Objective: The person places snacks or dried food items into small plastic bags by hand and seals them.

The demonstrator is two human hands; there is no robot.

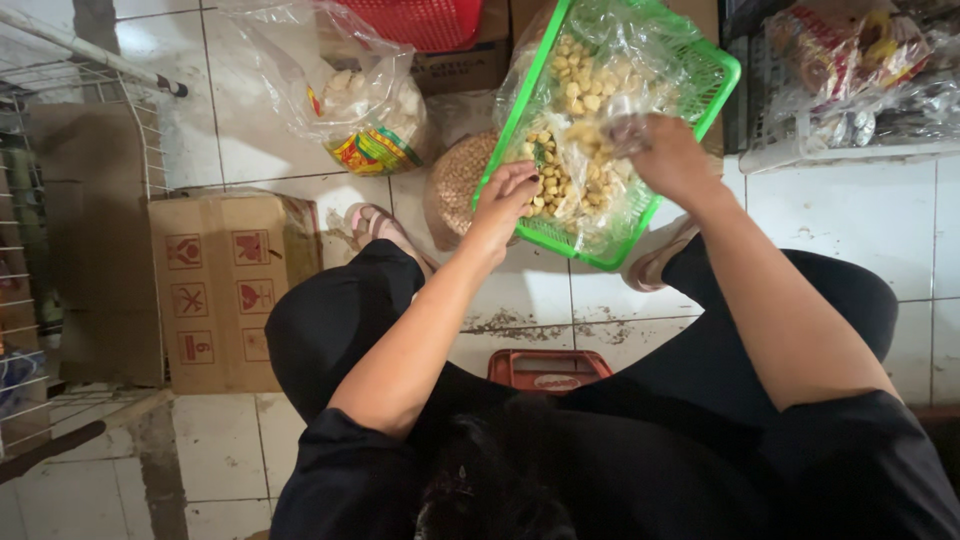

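A green plastic basket [718, 80] stands tilted on the white tiled floor in front of me, holding clear plastic bags of pale yellow snack pieces [580, 85]. My left hand [505, 195] reaches into the basket's near left side, fingers closed around one of the small bags [555, 185]. Over the basket's middle, my right hand [670, 155] pinches the clear plastic of another bag [625, 125]. I sit low with my knees spread, in black clothes.
A brown cardboard box [220, 290] lies at my left beside a white wire rack [60, 150]. A clear bag of white crackers [365, 110], a bag of brown grains [455, 185], a red basket [420, 20] and a red stool [545, 368] are nearby. Packaged goods [850, 70] sit at right.
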